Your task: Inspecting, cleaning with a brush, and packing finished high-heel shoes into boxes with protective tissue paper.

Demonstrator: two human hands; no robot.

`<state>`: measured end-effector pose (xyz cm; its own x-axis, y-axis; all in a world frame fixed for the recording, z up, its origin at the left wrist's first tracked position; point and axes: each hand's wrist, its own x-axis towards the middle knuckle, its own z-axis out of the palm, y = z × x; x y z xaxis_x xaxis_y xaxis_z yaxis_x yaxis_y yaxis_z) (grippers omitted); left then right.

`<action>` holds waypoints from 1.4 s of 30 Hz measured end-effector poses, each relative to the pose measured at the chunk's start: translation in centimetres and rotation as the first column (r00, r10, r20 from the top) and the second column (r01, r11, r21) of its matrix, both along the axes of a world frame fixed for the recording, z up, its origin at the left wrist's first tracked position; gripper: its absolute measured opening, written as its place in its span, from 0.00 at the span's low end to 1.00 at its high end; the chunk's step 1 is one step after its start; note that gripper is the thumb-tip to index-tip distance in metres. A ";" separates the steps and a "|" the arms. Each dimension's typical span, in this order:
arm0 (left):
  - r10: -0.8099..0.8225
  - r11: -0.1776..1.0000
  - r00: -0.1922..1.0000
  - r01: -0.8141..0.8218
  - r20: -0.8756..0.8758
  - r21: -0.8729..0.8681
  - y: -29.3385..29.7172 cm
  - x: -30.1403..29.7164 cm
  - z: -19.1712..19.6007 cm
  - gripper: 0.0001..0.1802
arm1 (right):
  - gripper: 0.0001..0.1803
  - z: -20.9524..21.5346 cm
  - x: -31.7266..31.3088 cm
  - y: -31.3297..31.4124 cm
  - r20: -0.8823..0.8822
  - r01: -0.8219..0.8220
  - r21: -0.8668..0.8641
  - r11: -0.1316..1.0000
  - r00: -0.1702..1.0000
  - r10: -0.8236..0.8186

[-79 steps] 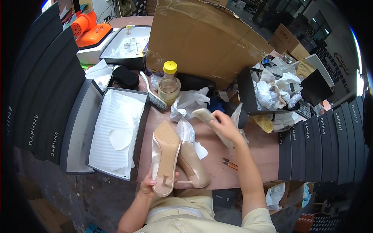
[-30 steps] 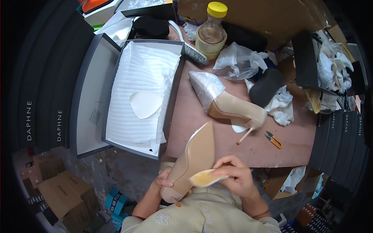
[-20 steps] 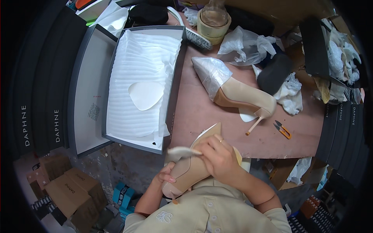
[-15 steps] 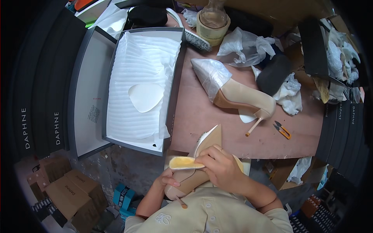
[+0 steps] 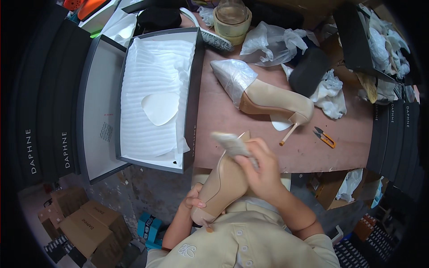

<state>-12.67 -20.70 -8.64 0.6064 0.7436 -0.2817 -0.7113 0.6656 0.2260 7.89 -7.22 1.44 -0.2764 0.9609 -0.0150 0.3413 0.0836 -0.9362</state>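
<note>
My left hand [image 5: 193, 198] is closed around the heel end of a beige high-heeled shoe [image 5: 223, 185], held close to my body with its toe pointing away. In my right hand [image 5: 264, 172] is a pale, flat polishing pad [image 5: 230, 144], smeared by motion. It lies over the front part of the shoe and hides most of the toe; contact cannot be made out. A matching beige high heel [image 5: 272, 96], its toe wrapped in clear plastic, rests on its side on the table [image 5: 250, 143].
An open shoe box [image 5: 191, 102] lined with white paper stands at left, a white rounded sheet [image 5: 159, 109] inside. Orange-handled thread snips [image 5: 325, 137] lie at right. Behind are a brush [image 5: 216, 40], a glass jar [image 5: 231, 15], plastic bags [image 5: 272, 42] and a dark oval pad [image 5: 309, 71].
The polishing pad has moved forward from beside the shoe's heel part to over its front, and its yellow face no longer shows. My left hand keeps its hold; the whole view has shifted slightly.
</note>
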 end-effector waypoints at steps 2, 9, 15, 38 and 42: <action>0.029 1.000 1.000 -0.029 0.007 0.001 -0.5 0.3 -0.2 0.34 | 0.08 0.1 2.3 -1.3 -0.231 0.153 -0.237 0.960 0.951 -0.208; 0.069 0.997 0.993 -0.067 0.095 -0.025 0.0 1.2 0.3 0.30 | 0.09 0.9 5.3 -4.6 -0.246 0.114 -0.489 0.865 0.933 -0.262; 0.084 0.992 0.992 -0.075 0.094 -0.102 -0.3 1.4 0.5 0.35 | 0.12 0.6 4.1 -4.9 -0.321 -0.079 -0.459 0.885 0.943 -0.082; 0.085 0.996 0.973 -0.087 0.216 -0.001 2.7 1.2 -1.0 0.46 | 0.17 13.1 4.2 14.0 -0.390 0.148 0.029 0.989 0.912 -0.125; 0.125 0.992 0.964 -0.126 0.235 -0.011 3.8 2.0 0.4 0.45 | 0.15 11.7 -0.2 24.8 -0.264 0.115 0.190 0.975 0.963 -0.062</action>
<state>-10.63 -16.92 -8.24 0.5571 0.8186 -0.1396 -0.8223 0.5673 0.0450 7.72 17.55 13.12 -0.1590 0.9574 0.2411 0.1086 0.2597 -0.9596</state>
